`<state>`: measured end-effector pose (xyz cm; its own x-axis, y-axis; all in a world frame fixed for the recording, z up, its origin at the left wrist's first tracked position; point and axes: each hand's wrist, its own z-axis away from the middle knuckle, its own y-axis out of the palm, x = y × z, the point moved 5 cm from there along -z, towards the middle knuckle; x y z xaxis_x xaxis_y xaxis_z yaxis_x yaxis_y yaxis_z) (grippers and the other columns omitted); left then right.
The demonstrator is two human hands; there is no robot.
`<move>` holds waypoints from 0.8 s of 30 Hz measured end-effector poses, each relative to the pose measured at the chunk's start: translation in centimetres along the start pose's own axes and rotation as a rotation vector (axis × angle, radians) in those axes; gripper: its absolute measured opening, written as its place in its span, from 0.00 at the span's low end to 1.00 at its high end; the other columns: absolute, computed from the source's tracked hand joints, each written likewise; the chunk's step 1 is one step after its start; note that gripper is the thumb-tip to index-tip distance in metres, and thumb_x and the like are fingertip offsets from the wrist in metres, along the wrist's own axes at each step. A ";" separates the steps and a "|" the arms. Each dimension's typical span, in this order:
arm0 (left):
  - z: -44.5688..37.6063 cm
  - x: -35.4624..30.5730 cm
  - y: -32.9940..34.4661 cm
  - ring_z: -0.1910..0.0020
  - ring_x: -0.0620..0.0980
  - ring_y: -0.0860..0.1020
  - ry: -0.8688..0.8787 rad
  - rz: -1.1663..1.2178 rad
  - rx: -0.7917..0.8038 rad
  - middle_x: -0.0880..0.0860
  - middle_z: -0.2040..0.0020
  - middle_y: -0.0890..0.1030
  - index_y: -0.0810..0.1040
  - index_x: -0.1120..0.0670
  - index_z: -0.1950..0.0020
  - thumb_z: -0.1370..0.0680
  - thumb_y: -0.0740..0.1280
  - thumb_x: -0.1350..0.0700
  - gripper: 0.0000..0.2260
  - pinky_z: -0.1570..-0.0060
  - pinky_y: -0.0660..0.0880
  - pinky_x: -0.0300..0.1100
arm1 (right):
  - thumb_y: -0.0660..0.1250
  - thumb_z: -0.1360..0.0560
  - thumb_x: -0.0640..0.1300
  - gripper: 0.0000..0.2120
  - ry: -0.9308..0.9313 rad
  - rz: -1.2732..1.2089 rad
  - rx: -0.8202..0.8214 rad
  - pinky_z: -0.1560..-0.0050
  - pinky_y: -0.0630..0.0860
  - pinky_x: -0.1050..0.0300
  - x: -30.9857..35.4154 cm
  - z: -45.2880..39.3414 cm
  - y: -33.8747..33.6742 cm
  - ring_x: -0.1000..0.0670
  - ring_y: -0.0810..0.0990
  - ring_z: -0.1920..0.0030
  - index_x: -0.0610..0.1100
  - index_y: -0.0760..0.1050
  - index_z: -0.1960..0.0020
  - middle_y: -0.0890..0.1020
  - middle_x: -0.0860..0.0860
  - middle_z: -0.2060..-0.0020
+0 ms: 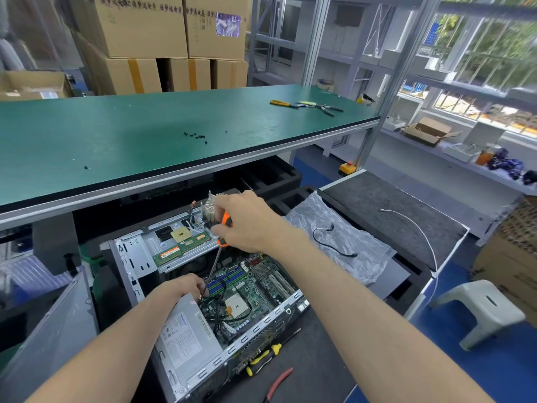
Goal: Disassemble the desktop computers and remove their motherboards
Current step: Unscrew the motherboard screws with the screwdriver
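Here, going from the left, the detached side panel (49, 324) leans beside the open computer case (220, 330), which lies on a dark surface below the green workbench (145, 135). The grey power supply (186, 338) fills the case's near-left corner. The left hand (181, 286) rests at the power supply's far edge, fingers curled down into the black cables (216, 298); whether they pinch a cable or only steady the shaft cannot be told. The screwdriver (215, 263) slants down from upper right, its tip hidden among those cables beside the left fingertips. The motherboard (250, 286) is seated in the case floor, its empty processor socket (236, 305) exposed. The right hand (247, 222) wraps the orange handle, fingers closed tight round it. Behind that hand a finned heatsink (212, 207) sits on the case's far rim, with memory sticks (181, 247) on the drive bracket.

The likely risk: the tip is out of sight, so it could slip off a screw head and gouge the board or nick a cable, or jab the left fingers close by. A freed screw might also drop under the board. The heatsink looks loosely perched and could be knocked off by the right wrist.
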<state>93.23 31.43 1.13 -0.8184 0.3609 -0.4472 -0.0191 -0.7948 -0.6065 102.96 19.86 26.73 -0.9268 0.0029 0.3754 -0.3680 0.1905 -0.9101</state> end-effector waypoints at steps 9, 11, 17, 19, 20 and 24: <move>0.0 0.4 -0.3 0.63 0.45 0.73 -0.031 -0.031 -0.066 0.59 0.36 0.79 0.80 0.60 0.43 0.23 0.63 0.71 0.13 0.69 0.71 0.32 | 0.71 0.27 0.43 0.07 0.058 -0.051 -0.088 0.62 0.70 0.55 -1.5 0.5 0.0 0.49 0.74 0.61 0.47 0.72 0.57 0.76 0.50 0.65; 0.0 0.5 -0.4 0.65 0.44 0.73 -0.035 -0.024 -0.076 0.59 0.36 0.79 0.80 0.60 0.41 0.23 0.63 0.71 0.14 0.69 0.71 0.32 | 0.70 0.27 0.43 0.06 0.057 -0.057 -0.102 0.62 0.70 0.55 -1.6 0.5 -0.3 0.48 0.74 0.61 0.47 0.72 0.57 0.76 0.49 0.64; 0.9 0.0 -0.7 0.61 0.52 0.76 -0.065 -0.029 -0.117 0.53 0.59 0.78 0.76 0.53 0.54 0.23 0.58 0.66 0.11 0.61 0.71 0.42 | 0.71 0.27 0.41 0.06 0.039 -0.041 -0.178 0.62 0.68 0.55 -1.9 1.1 -2.0 0.53 0.71 0.66 0.44 0.73 0.57 0.73 0.54 0.70; 1.0 -0.3 -1.1 0.64 0.52 0.69 -0.061 -0.020 -0.161 0.54 0.60 0.73 0.72 0.55 0.55 0.25 0.57 0.65 0.08 0.65 0.64 0.42 | 0.70 0.27 0.41 0.06 0.048 -0.031 -0.193 0.60 0.70 0.53 -2.3 1.4 -2.6 0.49 0.72 0.64 0.45 0.73 0.57 0.73 0.54 0.69; 1.1 -0.4 -1.2 0.63 0.52 0.67 -0.064 -0.032 -0.174 0.54 0.59 0.72 0.71 0.55 0.56 0.25 0.58 0.65 0.07 0.67 0.61 0.42 | 0.70 0.27 0.41 0.06 0.054 -0.028 -0.198 0.60 0.70 0.53 -2.5 1.5 -2.9 0.47 0.72 0.63 0.45 0.73 0.56 0.73 0.54 0.69; 1.4 -0.4 -1.5 0.72 0.49 0.59 -0.111 -0.123 -0.206 0.52 0.69 0.63 0.61 0.53 0.69 0.28 0.63 0.64 0.14 0.71 0.52 0.41 | 0.70 0.27 0.41 0.05 0.074 -0.049 -0.216 0.60 0.68 0.55 -3.3 2.0 -3.2 0.47 0.72 0.63 0.45 0.73 0.57 0.73 0.55 0.69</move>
<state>92.78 31.79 3.21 -0.8752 0.3839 -0.2944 -0.0139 -0.6282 -0.7780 107.08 17.30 28.07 -0.8974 0.0595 0.4373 -0.3805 0.3977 -0.8349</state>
